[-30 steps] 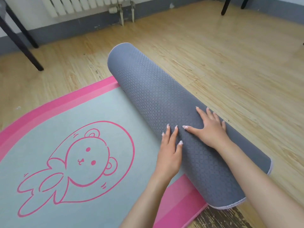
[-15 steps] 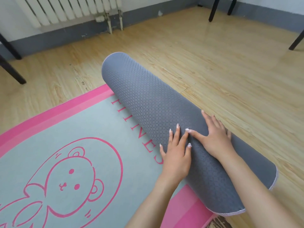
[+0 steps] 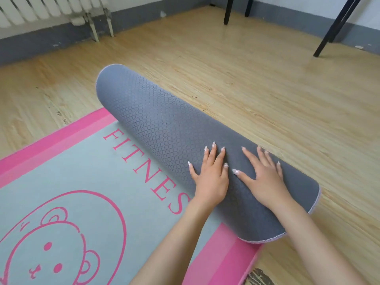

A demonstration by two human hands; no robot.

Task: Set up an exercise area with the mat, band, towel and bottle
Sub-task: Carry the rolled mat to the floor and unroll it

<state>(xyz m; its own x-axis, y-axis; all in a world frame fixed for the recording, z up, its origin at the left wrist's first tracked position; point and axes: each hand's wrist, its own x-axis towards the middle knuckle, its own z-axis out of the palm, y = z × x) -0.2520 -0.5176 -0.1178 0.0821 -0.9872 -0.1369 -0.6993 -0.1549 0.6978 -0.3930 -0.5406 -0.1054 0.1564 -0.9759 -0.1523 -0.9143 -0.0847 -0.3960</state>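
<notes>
The exercise mat (image 3: pixel 82 182) lies partly unrolled on the wooden floor, its grey-green face edged in pink with a pink bear drawing and the letters FITNES showing. The rest of it is a thick grey roll (image 3: pixel 164 128) with a diamond texture, lying diagonally across the middle. My left hand (image 3: pixel 211 173) rests flat on the near side of the roll with fingers spread. My right hand (image 3: pixel 261 177) lies flat on top of the roll beside it. Neither hand grips anything. The band, towel and bottle are out of view.
Bare wooden floor (image 3: pixel 267 89) stretches beyond the roll to a grey skirting. A white radiator (image 3: pixel 51 9) stands at the back left wall. Black furniture legs (image 3: pixel 333 27) stand at the back right, another pair (image 3: pixel 228 11) at the back centre.
The roll has moved away from me and to the right under both hands, uncovering more mat: the letters FITNES now show. My view has shifted forward with it.
</notes>
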